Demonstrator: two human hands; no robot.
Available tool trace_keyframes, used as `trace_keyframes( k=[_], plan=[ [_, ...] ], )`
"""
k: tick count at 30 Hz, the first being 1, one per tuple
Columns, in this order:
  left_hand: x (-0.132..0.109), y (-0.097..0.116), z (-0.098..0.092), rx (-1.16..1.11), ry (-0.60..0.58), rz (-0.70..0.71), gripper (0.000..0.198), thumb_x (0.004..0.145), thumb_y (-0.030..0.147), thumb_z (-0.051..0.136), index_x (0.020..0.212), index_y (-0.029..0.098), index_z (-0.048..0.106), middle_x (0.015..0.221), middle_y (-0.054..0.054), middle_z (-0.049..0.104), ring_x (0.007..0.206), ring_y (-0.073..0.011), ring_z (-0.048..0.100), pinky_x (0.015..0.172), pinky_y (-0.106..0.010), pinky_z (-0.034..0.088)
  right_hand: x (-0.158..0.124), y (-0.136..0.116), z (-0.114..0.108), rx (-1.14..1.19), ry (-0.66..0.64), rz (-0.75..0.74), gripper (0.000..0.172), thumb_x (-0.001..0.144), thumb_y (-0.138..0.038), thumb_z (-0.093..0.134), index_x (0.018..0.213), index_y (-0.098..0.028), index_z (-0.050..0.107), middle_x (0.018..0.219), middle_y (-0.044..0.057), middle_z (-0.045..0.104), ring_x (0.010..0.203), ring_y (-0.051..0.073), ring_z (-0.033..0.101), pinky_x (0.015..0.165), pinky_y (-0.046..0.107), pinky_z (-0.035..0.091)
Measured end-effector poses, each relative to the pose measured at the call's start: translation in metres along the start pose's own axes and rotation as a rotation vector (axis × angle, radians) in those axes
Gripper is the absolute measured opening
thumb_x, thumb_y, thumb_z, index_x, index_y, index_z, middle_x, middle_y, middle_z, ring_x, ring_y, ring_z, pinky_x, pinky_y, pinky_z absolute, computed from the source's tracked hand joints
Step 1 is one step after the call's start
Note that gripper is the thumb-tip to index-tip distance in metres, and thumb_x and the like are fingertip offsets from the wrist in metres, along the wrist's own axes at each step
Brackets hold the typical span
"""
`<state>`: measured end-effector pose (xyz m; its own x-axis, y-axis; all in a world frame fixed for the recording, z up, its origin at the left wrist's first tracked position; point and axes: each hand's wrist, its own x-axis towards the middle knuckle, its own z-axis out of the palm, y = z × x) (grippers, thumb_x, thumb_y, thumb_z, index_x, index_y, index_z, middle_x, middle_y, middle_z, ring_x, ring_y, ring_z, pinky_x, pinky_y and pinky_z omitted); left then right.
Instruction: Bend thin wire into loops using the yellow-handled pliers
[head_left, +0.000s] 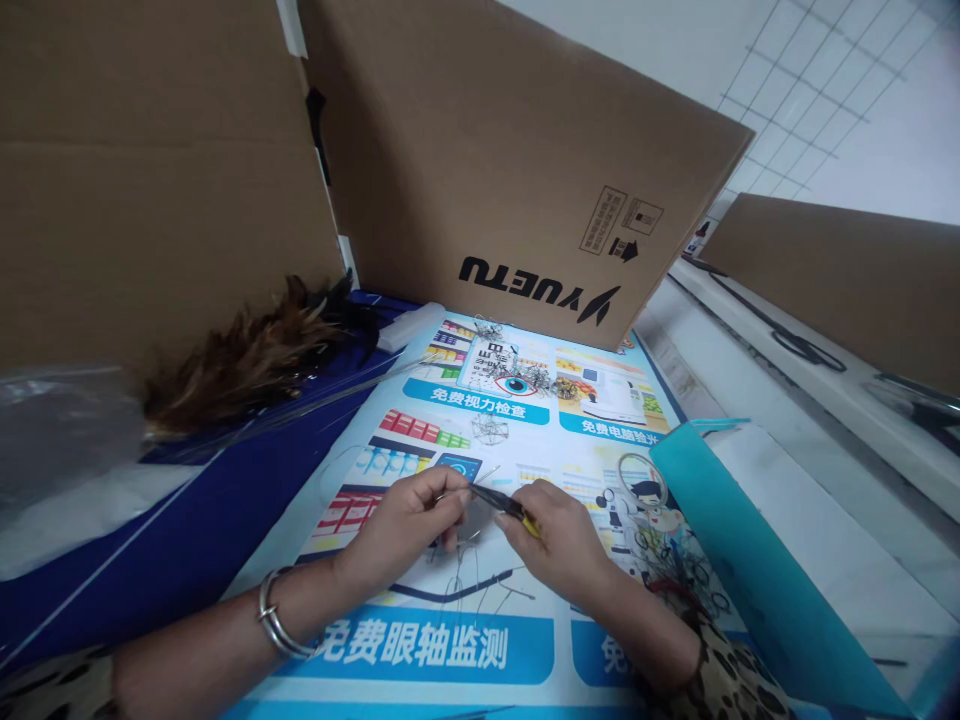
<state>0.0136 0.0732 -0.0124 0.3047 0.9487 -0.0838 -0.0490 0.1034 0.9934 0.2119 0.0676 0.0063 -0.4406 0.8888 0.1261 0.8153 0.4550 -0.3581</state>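
My right hand [559, 530] is wrapped round the yellow handles of a pair of long-nose pliers [498, 498], jaws pointing left. At the tips of those jaws, my left hand [416, 510] pinches a thin wire [487, 474] between thumb and fingers. One end of the wire sticks up to the right; the gripped part is hidden by my fingers. Below the hands, several loose bent wires [461, 590] lie on the printed sheet [420, 665]. Farther off on the sheet rests a small tangle of wire [490, 429].
Brown feathers [232, 360] and a clear plastic bag [67, 430] lie at the left. Cardboard panels [420, 150] stand behind. At the right are a roll of wire [643, 478], a heap of dark wire pieces [682, 560] and a teal-edged box [757, 560].
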Motion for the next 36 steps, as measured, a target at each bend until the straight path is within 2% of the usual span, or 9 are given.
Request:
trace_keyframes(
  k=[3,9,18,26,31,36],
  plan=[
    [0.001,-0.002,-0.001,-0.034,-0.025,-0.013,0.016,0.081,0.032,0.052,0.077,0.017,0.049,0.059,0.006,0.052,0.044,-0.0069,0.047,0.047,-0.02,0.036,-0.001,0.001,0.0,-0.083,0.035,-0.032,0.021,0.086,-0.037,0.046,0.087,-0.018,0.054,0.085,0.005,0.055,0.081,0.016,0.05,0.066,0.024,0.037],
    [0.003,-0.003,-0.002,-0.032,-0.067,0.009,0.015,0.083,0.031,0.05,0.078,0.016,0.05,0.058,0.006,0.05,0.044,-0.006,0.047,0.048,-0.02,0.036,-0.001,0.003,-0.004,-0.254,0.07,-0.069,0.02,0.085,-0.037,0.047,0.08,-0.019,0.054,0.081,0.005,0.054,0.078,0.017,0.048,0.066,0.026,0.035],
    [0.003,-0.003,-0.002,0.012,-0.057,-0.002,0.015,0.082,0.031,0.05,0.077,0.017,0.049,0.056,0.007,0.048,0.042,-0.0062,0.044,0.046,-0.019,0.034,0.001,0.004,-0.001,-0.281,0.053,-0.078,0.019,0.086,-0.036,0.047,0.079,-0.019,0.053,0.079,0.004,0.056,0.074,0.016,0.05,0.06,0.026,0.033],
    [0.001,-0.004,-0.003,0.021,-0.062,0.007,0.018,0.083,0.032,0.05,0.075,0.017,0.048,0.055,0.008,0.046,0.042,-0.0055,0.043,0.045,-0.019,0.033,-0.001,0.005,0.003,-0.233,0.026,-0.055,0.021,0.085,-0.038,0.046,0.079,-0.019,0.053,0.079,0.004,0.057,0.074,0.016,0.051,0.06,0.025,0.033],
    [0.006,-0.005,-0.005,-0.032,-0.101,-0.014,0.018,0.085,0.033,0.051,0.076,0.017,0.05,0.058,0.005,0.051,0.045,-0.0066,0.046,0.047,-0.02,0.034,0.0,0.006,0.006,-0.114,0.035,-0.02,0.019,0.086,-0.037,0.047,0.082,-0.019,0.053,0.081,0.004,0.057,0.077,0.016,0.052,0.063,0.024,0.036],
    [0.008,-0.001,-0.005,-0.226,0.008,-0.035,0.017,0.085,0.034,0.051,0.079,0.018,0.052,0.062,0.003,0.053,0.055,-0.0091,0.05,0.054,-0.021,0.039,0.004,0.012,0.011,0.092,0.123,0.027,0.016,0.086,-0.035,0.049,0.084,-0.019,0.053,0.08,0.003,0.056,0.078,0.016,0.052,0.066,0.025,0.039]
  ],
)
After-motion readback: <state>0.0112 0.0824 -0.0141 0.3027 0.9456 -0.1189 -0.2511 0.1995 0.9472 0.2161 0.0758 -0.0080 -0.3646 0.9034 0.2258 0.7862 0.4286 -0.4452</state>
